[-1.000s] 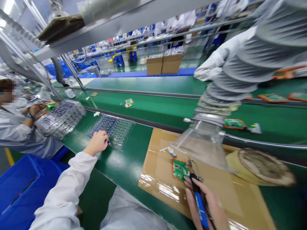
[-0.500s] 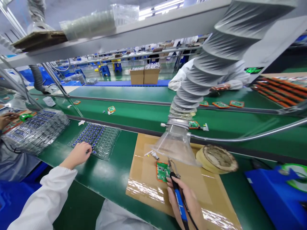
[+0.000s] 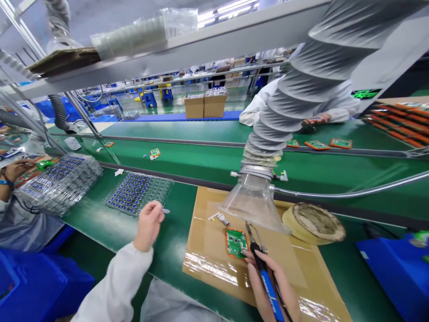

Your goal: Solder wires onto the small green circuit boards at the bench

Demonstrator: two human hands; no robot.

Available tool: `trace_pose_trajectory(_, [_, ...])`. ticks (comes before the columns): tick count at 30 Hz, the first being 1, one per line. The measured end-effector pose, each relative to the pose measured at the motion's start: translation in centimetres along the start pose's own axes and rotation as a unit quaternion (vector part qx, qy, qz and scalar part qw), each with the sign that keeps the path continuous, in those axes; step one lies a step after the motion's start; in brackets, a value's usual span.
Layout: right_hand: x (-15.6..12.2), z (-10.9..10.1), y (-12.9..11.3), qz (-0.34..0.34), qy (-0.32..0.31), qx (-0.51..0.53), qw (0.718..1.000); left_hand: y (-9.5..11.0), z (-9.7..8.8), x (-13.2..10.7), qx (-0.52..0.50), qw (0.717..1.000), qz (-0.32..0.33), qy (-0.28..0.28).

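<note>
My left hand [image 3: 149, 225] pinches a small, pale, flat electronic part [image 3: 165, 210], held over the right side of the clear plastic tray [image 3: 157, 190]. Rows of small blue-faced parts fill much of that tray. My right hand [image 3: 273, 286] grips a soldering iron [image 3: 269, 286] with a blue and black handle; its metal tip points away from me, beside a bent metal tube. Just left of the iron, a green circuit board [image 3: 236, 243] in an orange frame lies on the taped cardboard sheet [image 3: 208, 255]. A small white connector with a lead [image 3: 222, 219] rests above the board.
A clear fume hood [image 3: 253, 203] on a grey hose hangs over the cardboard. To its right stand a round tape-like ring [image 3: 313, 223] and a blue box [image 3: 395, 273]. Stacked plastic trays [image 3: 63, 185] and a co-worker's hand [image 3: 18, 170] are at left. Another person sits across the belt.
My left hand has left the tray's blue-faced parts and moved right, now with a small part between its fingertips. My right hand still holds the iron beside the board. The view has shifted slightly.
</note>
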State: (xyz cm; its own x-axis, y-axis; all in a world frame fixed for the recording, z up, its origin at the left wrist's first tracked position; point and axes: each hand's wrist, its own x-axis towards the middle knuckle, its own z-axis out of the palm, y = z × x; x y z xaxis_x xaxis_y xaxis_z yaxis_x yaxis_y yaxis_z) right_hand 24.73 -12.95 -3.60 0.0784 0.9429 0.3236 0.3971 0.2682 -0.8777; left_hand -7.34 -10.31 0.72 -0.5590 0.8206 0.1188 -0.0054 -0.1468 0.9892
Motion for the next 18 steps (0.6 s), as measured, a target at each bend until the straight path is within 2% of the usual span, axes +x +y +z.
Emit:
trace_pose_trajectory(1, [0.0,0.0,-0.1,0.012,-0.002,0.021,1.000,-0.4,2.0,-0.9,-0.066,0.997,-0.035,-0.020])
trace_pose_trajectory(3, [0.0,0.0,-0.3,0.034,-0.009,0.063,0.997,-0.9,5.5,-2.6,-0.128,0.979,-0.125,-0.103])
trace_pose_trajectory(6, [0.0,0.3,-0.5,0.020,0.011,0.097,0.995,-1.1,9.2,-4.8,-0.099,0.919,-0.253,-0.286])
trace_pose_trajectory(8, [0.1,0.7,-0.7,-0.007,0.022,0.104,0.994,-1.0,10.6,-5.7,-0.039,0.881,-0.283,-0.378])
trace_pose_trajectory(11, [0.2,1.4,-0.9,-0.019,0.012,0.132,0.991,-0.8,11.6,-6.1,0.034,0.861,-0.281,-0.424])
trace_pose_trajectory(18, [1.1,1.8,-1.0,0.044,0.029,0.179,0.982,-0.7,12.0,-5.7,0.081,0.836,-0.260,-0.476])
